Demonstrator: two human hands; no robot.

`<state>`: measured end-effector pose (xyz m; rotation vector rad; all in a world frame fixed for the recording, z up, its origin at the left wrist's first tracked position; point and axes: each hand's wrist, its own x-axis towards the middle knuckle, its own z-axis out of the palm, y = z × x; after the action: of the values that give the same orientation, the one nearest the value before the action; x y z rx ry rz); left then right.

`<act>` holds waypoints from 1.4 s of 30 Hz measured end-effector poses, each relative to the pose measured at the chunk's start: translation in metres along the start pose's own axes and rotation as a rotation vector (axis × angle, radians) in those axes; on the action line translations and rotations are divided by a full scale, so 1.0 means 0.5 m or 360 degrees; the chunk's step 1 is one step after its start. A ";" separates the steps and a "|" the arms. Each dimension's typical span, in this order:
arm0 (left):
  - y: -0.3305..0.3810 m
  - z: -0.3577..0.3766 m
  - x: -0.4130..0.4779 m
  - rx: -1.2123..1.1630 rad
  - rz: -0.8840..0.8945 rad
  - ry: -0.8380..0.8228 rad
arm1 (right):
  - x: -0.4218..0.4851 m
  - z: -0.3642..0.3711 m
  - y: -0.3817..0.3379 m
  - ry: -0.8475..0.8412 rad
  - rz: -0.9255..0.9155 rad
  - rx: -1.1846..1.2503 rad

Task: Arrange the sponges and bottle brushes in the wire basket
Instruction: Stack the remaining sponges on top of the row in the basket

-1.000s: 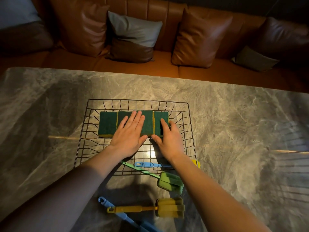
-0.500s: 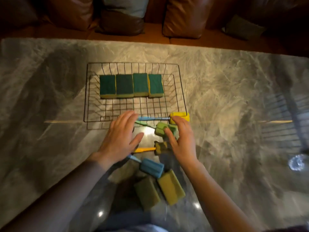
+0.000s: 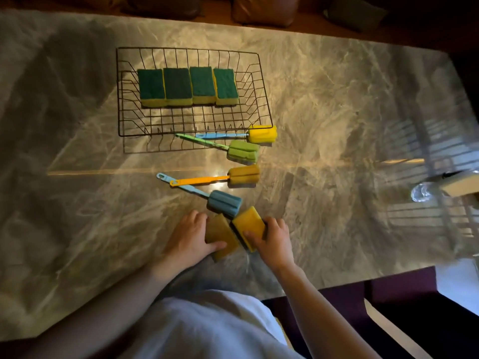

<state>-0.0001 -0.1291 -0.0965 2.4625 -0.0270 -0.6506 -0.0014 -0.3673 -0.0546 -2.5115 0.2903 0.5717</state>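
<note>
A black wire basket (image 3: 261, 89) sits on the marble table and holds a row of several green-topped yellow sponges (image 3: 188, 85). In front of it lie several bottle brushes: yellow-headed (image 3: 261, 134), green (image 3: 243, 151), orange-handled (image 3: 243, 174) and blue (image 3: 224, 203). Two yellow sponges lie near the table's front edge. My left hand (image 3: 189, 238) grips the darker left sponge (image 3: 220, 237) by its sides. My right hand (image 3: 272, 238) grips the brighter right sponge (image 3: 248, 225), which is tilted up.
The marble table (image 3: 77, 203) ends just in front of my body. A clear glass object (image 3: 421, 194) and a pale box (image 3: 461, 183) sit at the right edge. A brown sofa with cushions (image 3: 261, 9) runs behind the table. Dark chairs (image 3: 388, 307) stand lower right.
Both hands left the sponges in the basket, pulled back over the brushes and closed on the two loose sponges near the front edge. The view tilted downward.
</note>
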 end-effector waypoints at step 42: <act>-0.018 -0.027 -0.039 -0.0453 -0.0138 0.0473 | -0.033 0.048 -0.017 0.0222 -0.0085 0.0157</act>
<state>-0.0124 -0.1110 -0.0832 2.2658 0.2710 -0.2935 -0.0214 -0.3456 -0.0618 -2.4594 0.2946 0.3524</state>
